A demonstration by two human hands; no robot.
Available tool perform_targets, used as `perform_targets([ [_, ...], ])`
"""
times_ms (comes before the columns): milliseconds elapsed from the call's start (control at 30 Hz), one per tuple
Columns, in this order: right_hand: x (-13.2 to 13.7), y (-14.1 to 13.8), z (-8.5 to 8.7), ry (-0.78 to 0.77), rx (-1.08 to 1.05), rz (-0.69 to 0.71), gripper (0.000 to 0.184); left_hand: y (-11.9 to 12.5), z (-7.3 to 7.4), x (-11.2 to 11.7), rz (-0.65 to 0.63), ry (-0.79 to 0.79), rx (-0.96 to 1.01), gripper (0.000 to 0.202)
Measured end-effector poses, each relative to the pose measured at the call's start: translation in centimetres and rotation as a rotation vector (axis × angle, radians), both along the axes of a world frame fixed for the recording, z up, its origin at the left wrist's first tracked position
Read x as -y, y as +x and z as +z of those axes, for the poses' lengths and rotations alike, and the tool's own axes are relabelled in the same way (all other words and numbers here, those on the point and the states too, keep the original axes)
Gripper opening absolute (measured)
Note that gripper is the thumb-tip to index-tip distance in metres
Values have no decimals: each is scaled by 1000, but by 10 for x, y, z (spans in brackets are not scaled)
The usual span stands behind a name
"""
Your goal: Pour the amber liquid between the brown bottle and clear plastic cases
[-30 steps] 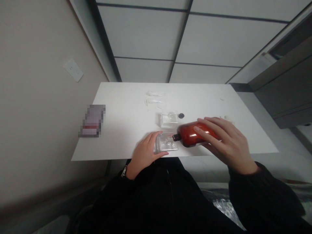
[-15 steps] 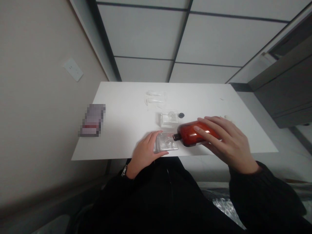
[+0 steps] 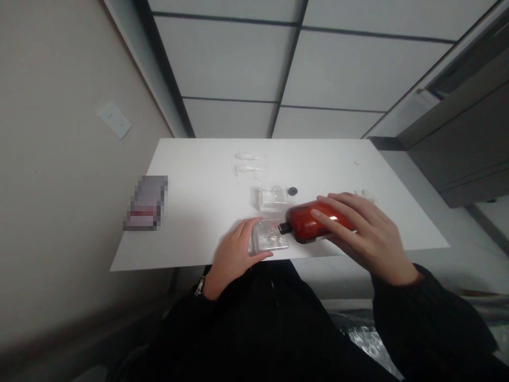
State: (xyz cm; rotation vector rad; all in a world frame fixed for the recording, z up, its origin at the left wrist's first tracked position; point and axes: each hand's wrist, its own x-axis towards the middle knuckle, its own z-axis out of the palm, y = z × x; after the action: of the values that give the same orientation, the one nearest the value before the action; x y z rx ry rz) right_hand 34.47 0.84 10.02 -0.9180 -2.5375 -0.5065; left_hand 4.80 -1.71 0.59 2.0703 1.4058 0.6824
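My right hand (image 3: pixel 363 231) is wrapped round an amber bottle (image 3: pixel 308 222), tipped nearly onto its side with its uncapped dark neck pointing left. The bottle's mouth is over the right part of a clear square container (image 3: pixel 270 241) with a round opening in its top. Thumb and fingers of my left hand (image 3: pixel 236 246) grip that container from its left side at the table's near edge. Whether liquid is flowing cannot be made out. Just behind stands a second clear container (image 3: pixel 273 199), with a black cap (image 3: pixel 292 191) lying at its right.
Clear plastic pieces (image 3: pixel 250 164) lie farther back on the white table (image 3: pixel 191 201). A blurred-out flat object (image 3: pixel 146 204) rests at the left edge. Small pale items (image 3: pixel 366 194) sit beyond my right hand. A wall with an outlet (image 3: pixel 114 120) borders the left.
The view has shifted slightly, so everything sits a little lower and farther left. Both hands keep their holds, and the bottle stays tipped over the container.
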Motion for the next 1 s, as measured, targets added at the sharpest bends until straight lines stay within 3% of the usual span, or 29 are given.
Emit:
perform_targets([
  [367, -2, 0, 0, 4, 3, -2, 84, 1, -1, 0, -1, -9, -3, 76],
  [733, -2, 1, 2, 22, 40, 20, 64, 1, 3, 0, 0, -22, 5, 75],
  [1000, -3, -1, 5, 42, 33, 32, 69, 1, 1, -1, 3, -19, -6, 79],
])
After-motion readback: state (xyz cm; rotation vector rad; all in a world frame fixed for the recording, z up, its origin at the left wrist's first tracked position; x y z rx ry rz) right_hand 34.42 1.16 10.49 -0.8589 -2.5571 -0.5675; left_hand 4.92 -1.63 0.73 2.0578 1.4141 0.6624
